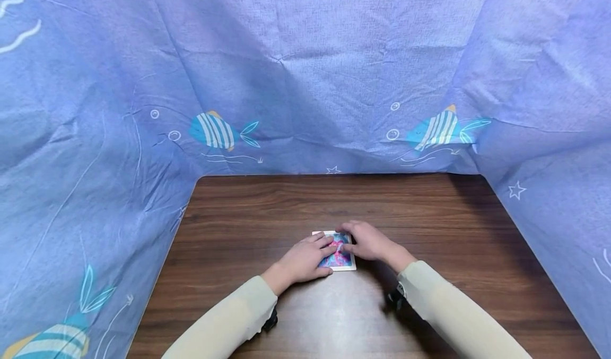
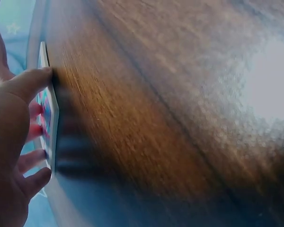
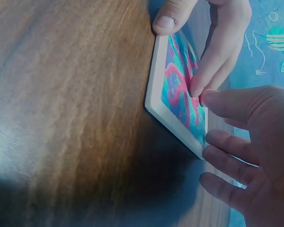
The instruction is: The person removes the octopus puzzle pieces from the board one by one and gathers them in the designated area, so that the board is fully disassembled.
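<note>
Two pale cream fabric sleeves (image 1: pixel 224 316): slanting inward from the near side; a small black fitting (image 1: pixel 270 320) is showing under the left cuff, its details too small to make out.
Bare left hand (image 1: pixel 309 258): lying low and spread, fingers extended, not closing round anything; fingertips are resting on the picture face, thumb touching the near left corner of a thin, square, white-bordered panel (image 1: pixel 341 258). Probably steadying it flat, the spread sharing out the pressure.
Bare right hand (image 1: pixel 369 241): standing half open, fingers loosely bent along the right side, thumb tip lying over the picture beside the left fingertips; no firm hold is showing, and whether every finger is touching, cannot tell. Likely bracing the opposite side, keeping the panel between both hands.
Panel's look: bright swirls of pink, blue, teal and purple are filling the off-white border; fingers are covering part, subject unclear.
Panel's place: lying on a dark brown wood-grain table (image 1: pixel 248 216), well in from its far and side edges.
Blue-violet cloth backdrop (image 1: pixel 310 72): hanging creased behind and at both sides, striped turquoise fish (image 1: pixel 219 130) showing in print.
</note>
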`<state>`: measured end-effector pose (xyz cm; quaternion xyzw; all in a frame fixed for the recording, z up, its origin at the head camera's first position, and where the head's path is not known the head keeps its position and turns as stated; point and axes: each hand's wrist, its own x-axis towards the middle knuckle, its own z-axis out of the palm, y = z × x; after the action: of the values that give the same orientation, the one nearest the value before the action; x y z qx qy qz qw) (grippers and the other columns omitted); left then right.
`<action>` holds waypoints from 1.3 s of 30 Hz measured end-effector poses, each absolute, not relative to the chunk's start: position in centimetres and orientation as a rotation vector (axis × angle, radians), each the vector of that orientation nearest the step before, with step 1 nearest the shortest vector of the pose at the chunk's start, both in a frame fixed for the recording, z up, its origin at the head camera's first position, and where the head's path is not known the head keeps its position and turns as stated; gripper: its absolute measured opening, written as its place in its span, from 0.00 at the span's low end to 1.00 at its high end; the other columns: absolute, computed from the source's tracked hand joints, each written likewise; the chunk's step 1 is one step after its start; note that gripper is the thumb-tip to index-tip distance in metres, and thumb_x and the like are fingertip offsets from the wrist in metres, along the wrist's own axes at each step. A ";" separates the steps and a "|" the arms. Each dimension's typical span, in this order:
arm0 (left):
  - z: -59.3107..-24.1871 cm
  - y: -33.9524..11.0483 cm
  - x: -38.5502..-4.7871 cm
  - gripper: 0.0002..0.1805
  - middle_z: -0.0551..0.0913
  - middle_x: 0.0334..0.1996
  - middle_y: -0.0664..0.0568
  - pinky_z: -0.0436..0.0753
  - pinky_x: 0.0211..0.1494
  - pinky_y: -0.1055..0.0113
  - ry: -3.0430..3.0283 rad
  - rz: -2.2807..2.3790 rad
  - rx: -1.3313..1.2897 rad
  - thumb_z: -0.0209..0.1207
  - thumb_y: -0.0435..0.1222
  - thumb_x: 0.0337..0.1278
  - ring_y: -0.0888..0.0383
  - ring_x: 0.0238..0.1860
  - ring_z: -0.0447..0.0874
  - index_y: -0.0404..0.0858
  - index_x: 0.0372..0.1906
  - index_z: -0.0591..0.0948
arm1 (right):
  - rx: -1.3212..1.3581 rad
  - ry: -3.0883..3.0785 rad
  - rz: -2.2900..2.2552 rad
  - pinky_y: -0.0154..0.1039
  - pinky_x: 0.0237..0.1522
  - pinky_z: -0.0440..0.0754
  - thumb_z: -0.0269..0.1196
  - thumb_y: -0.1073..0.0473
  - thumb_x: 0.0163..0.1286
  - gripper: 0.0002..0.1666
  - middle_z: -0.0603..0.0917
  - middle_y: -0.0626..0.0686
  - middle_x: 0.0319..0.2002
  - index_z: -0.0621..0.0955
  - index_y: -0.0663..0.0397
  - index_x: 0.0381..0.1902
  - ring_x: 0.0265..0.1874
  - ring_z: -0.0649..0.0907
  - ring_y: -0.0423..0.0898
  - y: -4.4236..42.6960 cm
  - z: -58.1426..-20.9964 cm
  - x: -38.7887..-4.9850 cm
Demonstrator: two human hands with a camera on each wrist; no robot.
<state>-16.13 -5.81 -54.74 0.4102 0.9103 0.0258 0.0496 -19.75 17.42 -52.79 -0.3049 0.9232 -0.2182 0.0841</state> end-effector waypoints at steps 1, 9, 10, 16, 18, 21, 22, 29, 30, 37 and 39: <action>-54.7 -5.8 -16.1 0.36 0.71 0.75 0.51 0.65 0.79 0.59 2.774 0.083 1.249 0.57 0.60 0.68 0.47 0.77 0.66 0.48 0.75 0.72 | -0.922 2.756 -0.640 0.52 0.59 0.81 0.72 0.55 0.65 0.24 0.87 0.53 0.51 0.83 0.57 0.57 0.53 0.85 0.52 17.3 -52.7 -19.9; -54.2 -5.9 -15.9 0.34 0.70 0.76 0.51 0.71 0.75 0.60 2.758 0.116 1.251 0.59 0.58 0.69 0.48 0.77 0.66 0.50 0.75 0.73 | -0.955 2.715 -0.598 0.52 0.58 0.81 0.73 0.58 0.63 0.24 0.87 0.54 0.52 0.83 0.57 0.56 0.52 0.85 0.52 16.7 -52.1 -20.3; -54.2 -5.9 -15.8 0.34 0.70 0.75 0.51 0.71 0.74 0.60 2.755 0.116 1.254 0.59 0.58 0.69 0.48 0.77 0.66 0.50 0.75 0.73 | -0.956 2.711 -0.589 0.53 0.58 0.81 0.73 0.57 0.63 0.24 0.87 0.55 0.52 0.83 0.57 0.56 0.52 0.85 0.53 16.7 -52.1 -20.3; -54.4 -5.8 -15.8 0.33 0.71 0.74 0.51 0.72 0.73 0.60 2.768 0.087 1.286 0.58 0.58 0.69 0.45 0.76 0.68 0.51 0.74 0.74 | -0.946 2.723 -0.519 0.55 0.59 0.80 0.75 0.54 0.60 0.28 0.85 0.55 0.56 0.83 0.54 0.57 0.54 0.84 0.55 16.2 -52.2 -20.3; -54.6 -5.7 -15.8 0.33 0.72 0.74 0.50 0.74 0.73 0.59 2.779 0.045 1.312 0.57 0.59 0.69 0.44 0.75 0.69 0.50 0.74 0.75 | -0.935 2.729 -0.498 0.55 0.59 0.81 0.76 0.53 0.58 0.30 0.85 0.55 0.56 0.82 0.53 0.58 0.54 0.84 0.55 16.1 -52.2 -20.3; -54.8 -5.5 -15.8 0.33 0.72 0.74 0.50 0.75 0.72 0.59 2.794 -0.043 1.345 0.55 0.59 0.71 0.43 0.74 0.70 0.50 0.74 0.74 | -0.907 2.728 -0.484 0.55 0.58 0.81 0.78 0.51 0.55 0.34 0.84 0.56 0.56 0.81 0.52 0.60 0.54 0.84 0.55 15.8 -52.1 -20.2; -54.9 -5.5 -15.8 0.33 0.72 0.74 0.50 0.75 0.72 0.59 2.795 -0.066 1.347 0.54 0.59 0.71 0.43 0.74 0.70 0.50 0.74 0.74 | -0.898 2.725 -0.485 0.55 0.57 0.81 0.78 0.51 0.54 0.35 0.83 0.56 0.56 0.81 0.52 0.60 0.54 0.84 0.56 15.8 -52.1 -20.2; -54.8 -5.4 -15.6 0.33 0.69 0.76 0.50 0.75 0.71 0.58 2.794 -0.084 1.289 0.54 0.59 0.72 0.44 0.76 0.67 0.51 0.76 0.71 | -0.908 2.705 -0.474 0.58 0.59 0.78 0.83 0.51 0.46 0.43 0.82 0.57 0.55 0.79 0.53 0.59 0.55 0.82 0.58 15.3 -52.3 -20.3; -54.7 -5.4 -15.6 0.34 0.68 0.77 0.50 0.75 0.72 0.58 2.790 -0.076 1.284 0.54 0.59 0.72 0.44 0.76 0.67 0.51 0.76 0.71 | -0.914 2.703 -0.476 0.59 0.60 0.78 0.84 0.52 0.45 0.43 0.81 0.57 0.55 0.79 0.53 0.58 0.55 0.82 0.58 15.3 -52.3 -20.4; -54.7 -5.5 -15.6 0.34 0.66 0.78 0.51 0.76 0.70 0.57 2.776 -0.015 1.265 0.55 0.58 0.72 0.45 0.77 0.65 0.50 0.76 0.71 | -0.903 2.689 -0.531 0.57 0.58 0.77 0.85 0.56 0.41 0.40 0.80 0.56 0.48 0.79 0.54 0.51 0.49 0.81 0.56 15.4 -52.6 -20.4; -54.8 -5.5 -15.5 0.34 0.66 0.78 0.51 0.76 0.70 0.57 2.777 0.003 1.257 0.55 0.58 0.72 0.45 0.77 0.65 0.50 0.76 0.71 | -0.892 2.680 -0.533 0.56 0.57 0.78 0.85 0.56 0.41 0.39 0.79 0.55 0.47 0.79 0.53 0.50 0.49 0.81 0.56 15.3 -52.7 -20.4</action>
<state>-15.54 -5.51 -54.76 0.4120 0.9100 0.0011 0.0468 -20.42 15.33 -52.73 -0.3076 0.9241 -0.1839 0.1330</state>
